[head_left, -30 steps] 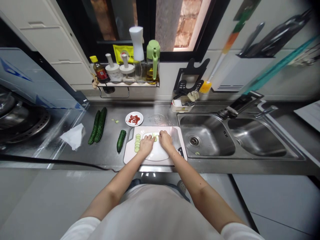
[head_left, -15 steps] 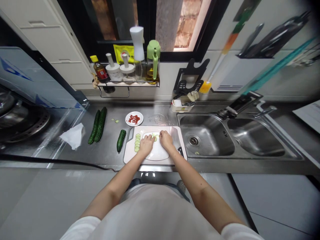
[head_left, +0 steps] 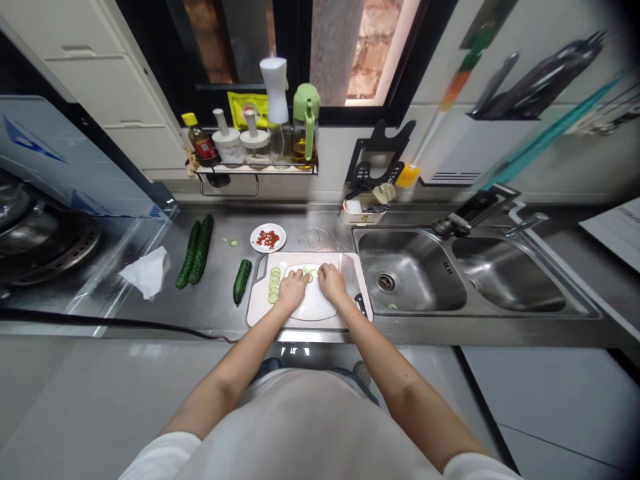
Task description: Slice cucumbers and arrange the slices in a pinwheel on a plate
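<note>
A white plate (head_left: 314, 307) rests on the pale cutting board (head_left: 260, 310), with several cucumber slices (head_left: 309, 272) near its far side. The fingers of my left hand (head_left: 293, 291) are bent together on one of these slices. Opposite it, my right hand (head_left: 332, 283) has its fingers curled closed at the plate's far right; what they pinch, if anything, is hidden. Left of the plate, a row of overlapping cucumber slices (head_left: 274, 285) lies on the board. A knife (head_left: 359, 303) lies along the board's right side, its black handle toward me.
A cut cucumber (head_left: 242, 281) and two whole cucumbers (head_left: 201, 248) lie to the left, near a crumpled white cloth (head_left: 146, 272). Behind the board stands a small dish (head_left: 255, 241) of chopped red pieces. A double sink (head_left: 415, 303) is at right; a seasoning rack (head_left: 257, 170) hangs behind.
Both hands stay almost in place over the plate, with only slight finger movement. The view has shifted slightly; the cucumbers, dish and knife lie as before.
</note>
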Action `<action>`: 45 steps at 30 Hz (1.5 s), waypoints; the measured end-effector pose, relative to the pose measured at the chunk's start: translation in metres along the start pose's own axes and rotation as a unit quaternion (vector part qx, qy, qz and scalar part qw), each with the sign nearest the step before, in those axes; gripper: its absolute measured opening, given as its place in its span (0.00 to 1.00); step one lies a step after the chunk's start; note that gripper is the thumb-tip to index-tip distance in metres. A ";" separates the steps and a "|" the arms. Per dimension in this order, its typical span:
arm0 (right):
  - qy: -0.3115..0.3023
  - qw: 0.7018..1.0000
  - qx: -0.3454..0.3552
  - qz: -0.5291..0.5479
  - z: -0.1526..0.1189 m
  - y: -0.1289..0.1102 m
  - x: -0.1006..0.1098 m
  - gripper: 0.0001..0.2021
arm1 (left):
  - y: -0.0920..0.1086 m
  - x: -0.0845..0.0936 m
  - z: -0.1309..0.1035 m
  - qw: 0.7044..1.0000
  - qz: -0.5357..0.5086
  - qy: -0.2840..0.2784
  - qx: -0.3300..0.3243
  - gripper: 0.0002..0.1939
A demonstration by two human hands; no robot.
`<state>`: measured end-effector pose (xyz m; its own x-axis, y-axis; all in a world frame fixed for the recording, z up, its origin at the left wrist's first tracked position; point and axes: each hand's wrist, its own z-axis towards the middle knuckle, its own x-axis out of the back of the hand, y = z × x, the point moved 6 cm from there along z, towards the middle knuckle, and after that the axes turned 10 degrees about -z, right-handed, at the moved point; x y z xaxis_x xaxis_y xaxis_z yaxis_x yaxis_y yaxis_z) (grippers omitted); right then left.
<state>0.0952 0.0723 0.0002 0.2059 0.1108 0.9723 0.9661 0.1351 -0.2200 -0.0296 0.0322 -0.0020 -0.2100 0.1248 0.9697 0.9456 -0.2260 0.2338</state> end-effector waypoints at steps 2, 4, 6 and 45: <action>0.021 0.999 0.008 0.026 -0.006 0.000 0.000 0.12 | 0.001 0.001 0.000 1.000 -0.003 0.001 -0.001 0.21; 0.046 0.997 0.017 0.055 -0.013 0.001 0.000 0.11 | 0.001 0.003 0.000 1.000 -0.005 0.003 -0.002 0.21; 0.067 0.994 0.023 0.084 -0.019 0.004 -0.001 0.11 | 0.001 0.004 0.000 1.000 -0.010 0.005 0.000 0.21; -0.077 0.990 0.080 -0.089 -0.018 -0.024 -0.002 0.18 | -0.008 0.004 -0.006 0.999 -0.035 0.025 0.026 0.19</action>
<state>0.0743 0.0508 0.0048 -0.0030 0.2185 0.9758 0.9450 0.3197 -0.0686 -0.0398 0.0290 0.0002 -0.2877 0.0891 0.9536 0.9392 -0.1687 0.2991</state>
